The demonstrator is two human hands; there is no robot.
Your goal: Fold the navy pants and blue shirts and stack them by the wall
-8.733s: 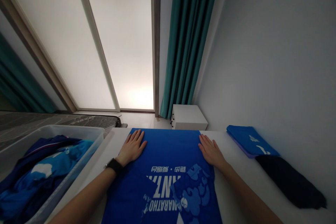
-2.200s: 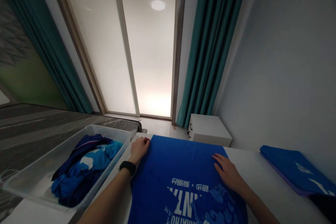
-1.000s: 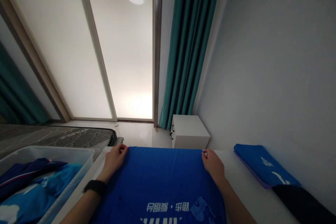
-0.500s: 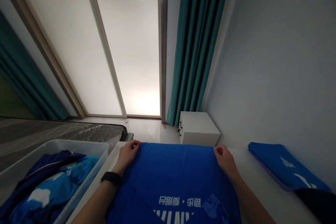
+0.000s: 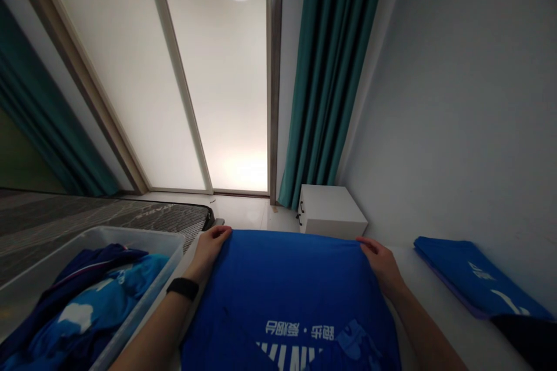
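A blue T-shirt with white printing, upside down to me, spreads over the white table. My left hand pinches its far left corner; a black band circles that wrist. At the far right corner, the fingers of my right hand are closed on the fabric. Between the two hands the far edge is drawn nearly straight. The lower part of the shirt runs out of view at the bottom.
A clear plastic bin with crumpled blue clothes stands at left, beside a grey mattress. Folded blue garments lie at right near the wall. Beyond the table are a white cabinet and a green curtain.
The far edge of the shirt has risen slightly, more on the left, with both hands still pinching its corners. The whole view has shifted a little.
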